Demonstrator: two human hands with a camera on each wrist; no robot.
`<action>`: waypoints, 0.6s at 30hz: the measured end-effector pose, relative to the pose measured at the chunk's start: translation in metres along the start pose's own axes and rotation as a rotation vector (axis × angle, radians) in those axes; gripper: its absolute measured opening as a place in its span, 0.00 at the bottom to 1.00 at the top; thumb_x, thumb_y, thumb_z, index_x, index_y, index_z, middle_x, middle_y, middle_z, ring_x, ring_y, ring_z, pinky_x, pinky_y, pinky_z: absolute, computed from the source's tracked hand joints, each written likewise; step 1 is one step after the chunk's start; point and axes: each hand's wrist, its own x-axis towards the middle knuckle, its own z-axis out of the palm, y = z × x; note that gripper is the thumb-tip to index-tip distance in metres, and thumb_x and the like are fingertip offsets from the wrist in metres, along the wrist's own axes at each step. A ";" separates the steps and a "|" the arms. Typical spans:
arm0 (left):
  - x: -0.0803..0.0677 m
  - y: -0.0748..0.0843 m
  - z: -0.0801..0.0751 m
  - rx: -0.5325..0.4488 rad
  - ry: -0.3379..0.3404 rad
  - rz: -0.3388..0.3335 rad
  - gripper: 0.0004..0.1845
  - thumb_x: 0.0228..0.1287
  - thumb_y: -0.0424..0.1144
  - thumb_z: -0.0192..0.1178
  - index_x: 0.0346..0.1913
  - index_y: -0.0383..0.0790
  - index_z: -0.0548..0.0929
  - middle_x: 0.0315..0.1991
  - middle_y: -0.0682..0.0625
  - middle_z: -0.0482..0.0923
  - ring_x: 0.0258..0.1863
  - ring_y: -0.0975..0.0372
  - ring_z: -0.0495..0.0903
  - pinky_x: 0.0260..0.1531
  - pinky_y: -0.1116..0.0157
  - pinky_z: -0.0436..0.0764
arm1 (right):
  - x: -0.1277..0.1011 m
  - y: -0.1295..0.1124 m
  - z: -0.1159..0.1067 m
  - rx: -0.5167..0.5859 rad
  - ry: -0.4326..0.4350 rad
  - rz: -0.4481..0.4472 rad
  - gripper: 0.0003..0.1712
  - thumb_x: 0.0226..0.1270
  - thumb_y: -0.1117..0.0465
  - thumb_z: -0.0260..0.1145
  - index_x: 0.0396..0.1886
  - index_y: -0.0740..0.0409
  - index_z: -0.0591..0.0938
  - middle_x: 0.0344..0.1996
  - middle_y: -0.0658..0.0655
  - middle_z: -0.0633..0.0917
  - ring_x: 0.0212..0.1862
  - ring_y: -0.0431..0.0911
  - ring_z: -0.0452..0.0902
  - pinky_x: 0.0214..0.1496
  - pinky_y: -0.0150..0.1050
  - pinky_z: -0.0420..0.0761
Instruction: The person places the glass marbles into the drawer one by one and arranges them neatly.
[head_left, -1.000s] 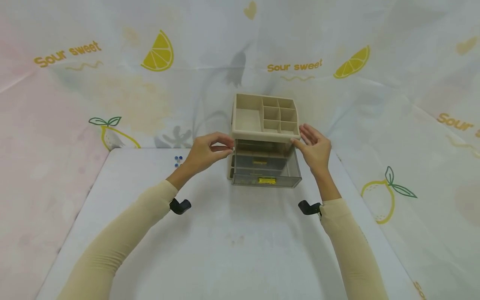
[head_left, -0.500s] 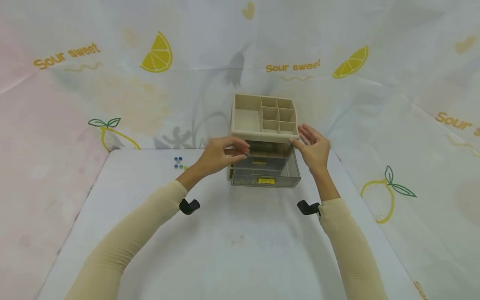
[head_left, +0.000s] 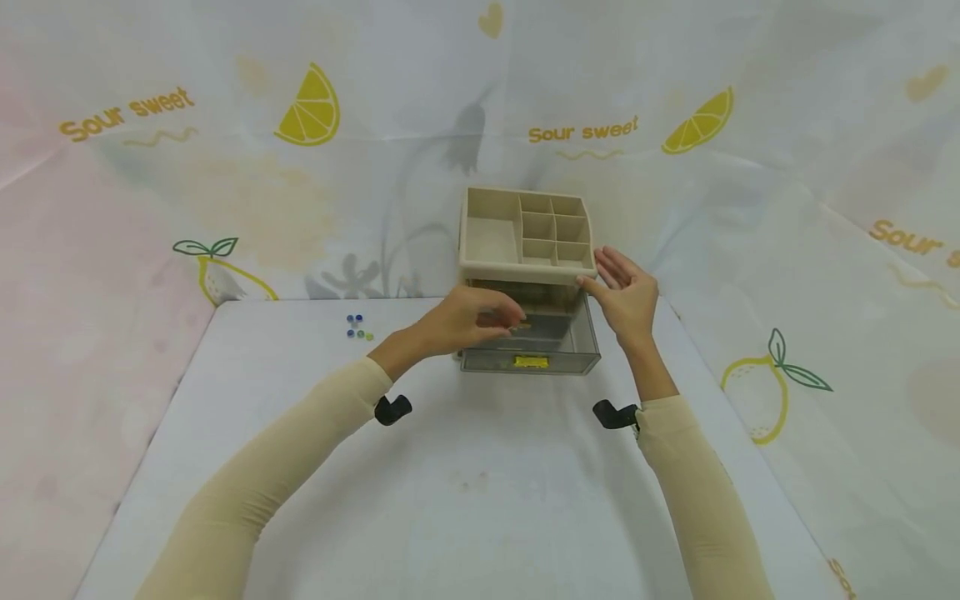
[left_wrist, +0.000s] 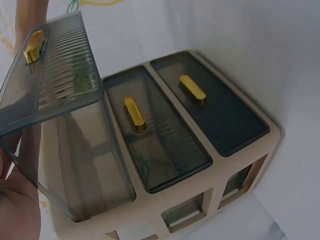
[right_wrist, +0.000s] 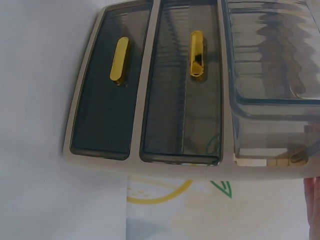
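Beige drawer organizer [head_left: 525, 242] upright on table, smoky bottom drawer [head_left: 531, 354] pulled out.

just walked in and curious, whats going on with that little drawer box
A person is working at a small beige drawer organizer on a white table. Its bottom drawer is pulled out; the two above look closed. The left hand reaches over the open drawer, fingers curled as if pinching something too small to make out. The right hand rests open against the organizer's right side. A few small beads lie on the table to the left.

Long beige sleeves [head_left: 277, 467], black wrist-mounted cameras [head_left: 393, 409].
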 end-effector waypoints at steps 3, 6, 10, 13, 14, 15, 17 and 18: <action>0.005 -0.001 0.001 0.061 -0.075 -0.008 0.15 0.55 0.24 0.69 0.47 0.32 0.83 0.42 0.43 0.84 0.41 0.63 0.83 0.42 0.73 0.81 | 0.001 0.001 0.000 0.000 0.006 -0.006 0.35 0.49 0.76 0.75 0.60 0.72 0.75 0.56 0.68 0.79 0.58 0.56 0.77 0.57 0.33 0.77; 0.010 0.001 0.002 0.110 -0.163 -0.033 0.14 0.57 0.24 0.68 0.47 0.32 0.83 0.42 0.44 0.84 0.41 0.63 0.83 0.42 0.75 0.80 | 0.001 0.002 0.000 0.004 0.009 -0.008 0.36 0.48 0.77 0.76 0.60 0.74 0.75 0.56 0.68 0.79 0.58 0.56 0.77 0.56 0.33 0.77; 0.016 0.005 0.001 0.143 -0.264 -0.055 0.12 0.59 0.25 0.67 0.47 0.33 0.83 0.41 0.46 0.85 0.41 0.64 0.83 0.42 0.75 0.80 | 0.001 0.002 0.001 0.014 0.010 -0.008 0.36 0.48 0.77 0.75 0.60 0.75 0.75 0.56 0.69 0.79 0.58 0.57 0.77 0.56 0.33 0.77; 0.020 0.006 0.001 0.146 -0.321 -0.056 0.11 0.60 0.25 0.66 0.45 0.34 0.84 0.40 0.47 0.85 0.40 0.66 0.83 0.41 0.74 0.80 | 0.001 0.001 0.001 0.021 0.008 -0.001 0.36 0.48 0.77 0.75 0.60 0.75 0.74 0.56 0.69 0.79 0.59 0.58 0.76 0.57 0.33 0.77; 0.021 0.005 0.001 0.143 -0.338 -0.056 0.10 0.60 0.25 0.66 0.44 0.35 0.84 0.40 0.47 0.85 0.40 0.66 0.83 0.42 0.74 0.80 | 0.001 0.000 0.001 0.023 0.007 0.003 0.36 0.48 0.78 0.75 0.60 0.75 0.74 0.56 0.69 0.79 0.59 0.58 0.76 0.57 0.33 0.77; 0.022 0.005 0.001 0.140 -0.352 -0.053 0.10 0.60 0.25 0.66 0.44 0.35 0.85 0.40 0.47 0.85 0.40 0.66 0.83 0.42 0.74 0.80 | 0.001 0.000 0.001 0.025 0.005 0.006 0.36 0.49 0.78 0.74 0.60 0.75 0.74 0.57 0.70 0.78 0.59 0.59 0.75 0.57 0.34 0.76; 0.025 0.005 0.001 0.134 -0.376 -0.052 0.09 0.60 0.25 0.66 0.43 0.36 0.85 0.40 0.48 0.85 0.39 0.67 0.83 0.42 0.74 0.80 | 0.002 0.000 0.000 0.025 0.000 0.011 0.36 0.49 0.78 0.74 0.60 0.75 0.74 0.57 0.70 0.78 0.60 0.60 0.74 0.58 0.35 0.76; 0.026 0.005 0.001 0.136 -0.387 -0.055 0.09 0.60 0.25 0.66 0.43 0.37 0.85 0.40 0.49 0.85 0.39 0.67 0.83 0.42 0.74 0.80 | 0.002 0.000 0.000 0.024 -0.002 0.014 0.36 0.49 0.79 0.74 0.60 0.75 0.74 0.57 0.70 0.78 0.60 0.61 0.74 0.58 0.35 0.76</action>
